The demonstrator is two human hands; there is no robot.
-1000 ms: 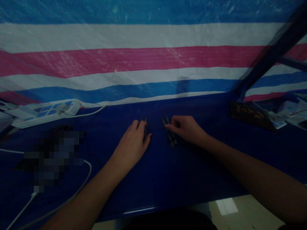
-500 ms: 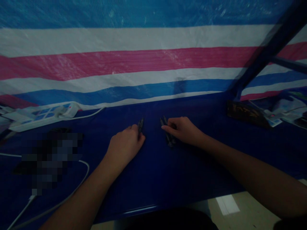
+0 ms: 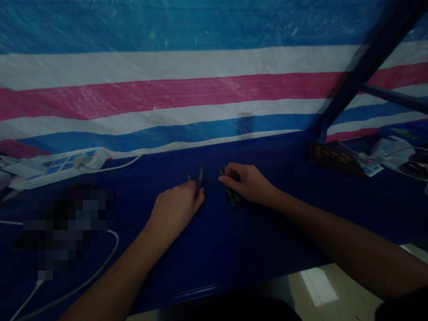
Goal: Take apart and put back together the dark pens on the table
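Two slim dark pens (image 3: 201,174) poke out past the fingers of my left hand (image 3: 175,200), their tips spread apart. That hand is closed over them, palm down, low at the blue table (image 3: 207,249). To its right, my right hand (image 3: 250,180) has its thumb and forefinger curled together at a small group of dark pens (image 3: 231,196). These lie side by side on the table, partly covered by the fingers. Dim light hides how many there are and their detail.
On the left are a white power strip (image 3: 60,166), a pixelated dark device (image 3: 63,227) and a white cable (image 3: 115,243). A dark box (image 3: 336,159) sits at the right beside a blue metal post (image 3: 354,84). Striped sheeting (image 3: 200,91) hangs behind the table.
The pens at my left hand now show two separate tips, where they were close together. My right hand stays at its pens. The whole view has shifted slightly.
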